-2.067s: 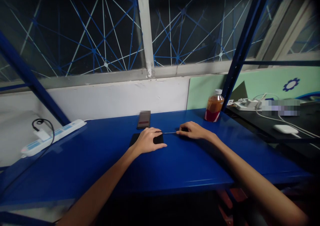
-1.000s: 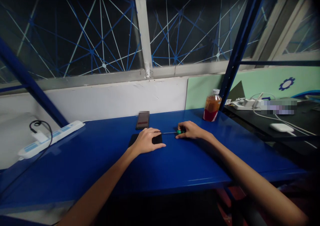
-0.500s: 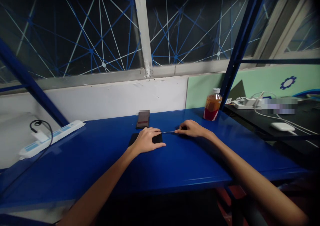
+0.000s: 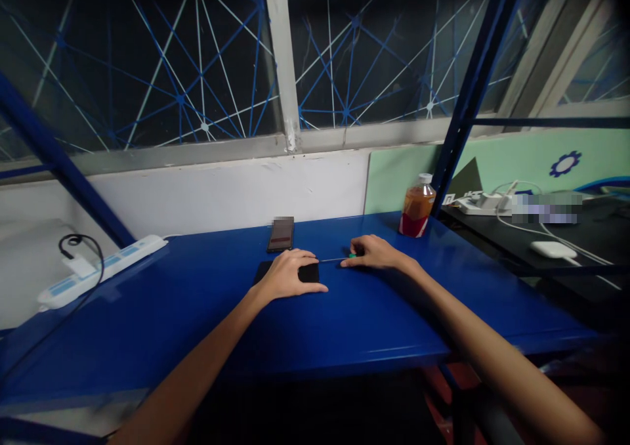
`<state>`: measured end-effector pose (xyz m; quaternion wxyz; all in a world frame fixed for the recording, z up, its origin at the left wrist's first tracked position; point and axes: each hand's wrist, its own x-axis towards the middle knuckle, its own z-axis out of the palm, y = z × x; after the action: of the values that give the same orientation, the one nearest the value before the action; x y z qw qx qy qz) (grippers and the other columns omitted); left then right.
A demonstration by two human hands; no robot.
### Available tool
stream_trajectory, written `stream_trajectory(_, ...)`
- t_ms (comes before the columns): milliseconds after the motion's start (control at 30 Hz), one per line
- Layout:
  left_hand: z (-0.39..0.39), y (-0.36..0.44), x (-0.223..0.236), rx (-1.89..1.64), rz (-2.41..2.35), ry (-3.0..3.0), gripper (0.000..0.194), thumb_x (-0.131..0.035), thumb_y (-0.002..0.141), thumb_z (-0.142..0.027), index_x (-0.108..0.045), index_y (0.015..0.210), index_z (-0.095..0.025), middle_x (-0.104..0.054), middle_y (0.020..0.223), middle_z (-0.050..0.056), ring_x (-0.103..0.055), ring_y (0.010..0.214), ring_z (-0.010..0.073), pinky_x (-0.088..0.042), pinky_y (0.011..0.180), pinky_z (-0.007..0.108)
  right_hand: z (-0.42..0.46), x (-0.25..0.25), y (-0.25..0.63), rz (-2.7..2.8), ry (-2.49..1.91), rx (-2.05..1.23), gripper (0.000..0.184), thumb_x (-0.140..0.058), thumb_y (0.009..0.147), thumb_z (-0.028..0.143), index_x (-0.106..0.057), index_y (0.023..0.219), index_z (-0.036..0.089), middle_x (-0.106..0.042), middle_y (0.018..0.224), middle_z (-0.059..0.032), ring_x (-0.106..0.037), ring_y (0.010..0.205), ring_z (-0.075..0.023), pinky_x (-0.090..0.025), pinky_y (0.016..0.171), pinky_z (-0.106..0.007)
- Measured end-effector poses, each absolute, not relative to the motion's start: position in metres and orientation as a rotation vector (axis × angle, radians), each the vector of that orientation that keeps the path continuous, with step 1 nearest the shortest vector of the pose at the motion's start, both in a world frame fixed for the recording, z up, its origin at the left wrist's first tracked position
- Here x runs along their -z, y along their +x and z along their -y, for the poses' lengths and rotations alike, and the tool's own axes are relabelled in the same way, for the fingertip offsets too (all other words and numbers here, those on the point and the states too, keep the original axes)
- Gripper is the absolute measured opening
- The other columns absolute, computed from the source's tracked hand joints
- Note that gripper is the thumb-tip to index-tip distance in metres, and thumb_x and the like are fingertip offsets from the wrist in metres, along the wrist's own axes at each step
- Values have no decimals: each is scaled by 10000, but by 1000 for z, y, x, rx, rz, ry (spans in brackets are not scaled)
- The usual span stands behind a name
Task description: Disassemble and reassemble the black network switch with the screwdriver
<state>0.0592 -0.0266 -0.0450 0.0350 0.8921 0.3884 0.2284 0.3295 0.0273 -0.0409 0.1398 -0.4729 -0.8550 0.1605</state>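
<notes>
My left hand (image 4: 290,274) lies over a flat black box (image 4: 310,273) on the blue table, its fingers along the far edge and its thumb stretched along the near edge. The hand holds the box against the tabletop and hides most of it. To the right, my right hand (image 4: 377,253) is closed in a pinch round the green handle of what looks like a thin screwdriver (image 4: 352,256). Its slim shaft points left and reaches the box's right edge near my left fingertips. Whether the tip sits in the box I cannot tell.
Behind the box lies a dark phone (image 4: 281,234). A bottle of orange-brown drink (image 4: 418,205) stands at the back right. On the left is a white power strip (image 4: 105,271) with a black cable. A black table (image 4: 522,238) holds cables and a white charger (image 4: 553,249).
My right hand has shifted very slightly left, and the green handle now shows between its fingers. My left hand stays on the black box.
</notes>
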Motion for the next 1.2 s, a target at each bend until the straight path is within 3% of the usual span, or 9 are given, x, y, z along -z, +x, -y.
stream_trajectory(400, 31, 66, 43, -806, -1191, 2773, 543, -636, 722, -653, -676, 1089, -255, -616, 1201, 75, -523, 1137, 302, -388, 955, 496, -26, 37, 333, 2433, -1352, -497, 527, -572, 687, 724, -539, 684, 198, -537, 583, 4, -460, 544, -135, -283, 504, -263)
stream_trajectory(900, 33, 68, 45, -705, -1130, 2770, 664, -621, 712, -684, -635, 1184, -218, -628, 1228, 90, -518, 1187, 301, -352, 1013, 494, -29, 37, 337, 2398, -1271, -589, 509, -599, 691, 695, -519, 660, 193, -501, 564, 20, -412, 531, -116, -273, 493, -258)
stream_trajectory(1067, 33, 70, 46, -589, -1135, 2684, 650, -566, 776, -665, -544, 1291, -269, -518, 1374, 73, -432, 1287, 309, -275, 1061, 565, -34, 32, 350, 2276, -1277, -517, 486, -608, 708, 662, -480, 641, 198, -481, 580, 14, -397, 543, -117, -275, 503, -264)
stream_trajectory(1200, 31, 67, 45, -548, -1136, 2648, 673, -584, 766, -658, -494, 1334, -308, -408, 1460, 65, -370, 1327, 329, -291, 1051, 568, -34, 28, 355, 2207, -1296, -526, 480, -610, 711, 653, -478, 651, 196, -457, 572, 22, -382, 543, -113, -262, 496, -259)
